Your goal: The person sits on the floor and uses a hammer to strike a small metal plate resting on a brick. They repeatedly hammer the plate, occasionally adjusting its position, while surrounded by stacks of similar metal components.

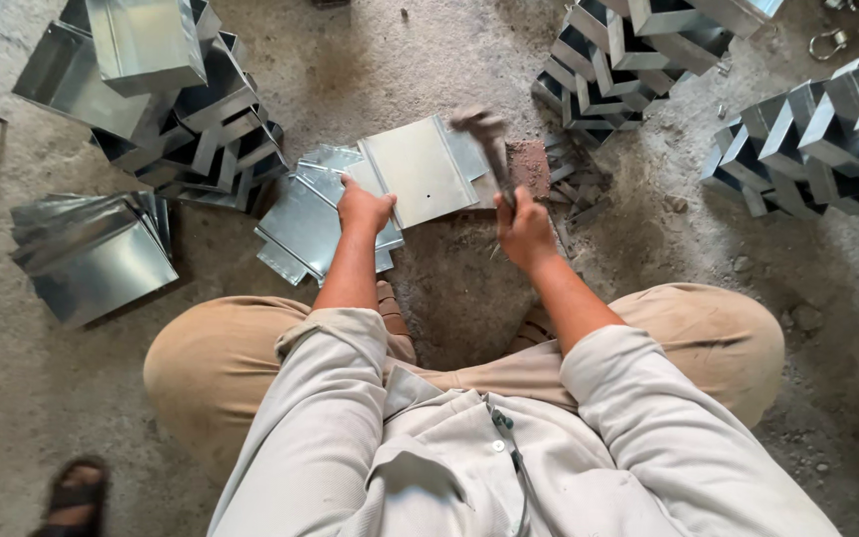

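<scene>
- Left hand (364, 210) — head view: pressed down, fingers curled, on the near-left edge of a flat galvanised sheet panel (420, 171). It pins the panel rather than enclosing it.
- Right hand (525, 230) — closed in a fist around the handle of a hammer (489, 144). The hammer head is raised just above the right edge of the panel and appears blurred.
- Panel position: on the concrete floor (380, 50), directly in front of the person's crossed legs, overlapping a loose pile of similar flat sheets (310, 219) to its left. Its right edge seems to rest on a reddish block (529, 164); the exact contact is hidden by the hammer.
- Handling judgement, panel: thin sheet metal, probably light, stiff along its folded ribs yet springy across the flat. The surface looks smooth and likely slippery; cut edges are probably sharp. Best held by palm pressure on the flat face, away from the raw edge and well apart from the strike zone.
- Handling judgement, hammer: head-heavy; grip near the end of the handle, as shown.
- Surroundings: stacks of folded channel sections (181, 109) at upper left, further stacks (807, 139) at upper right, another sheet bundle (91, 259) at left. A sandalled foot (74, 494) of another person shows at lower left.
</scene>
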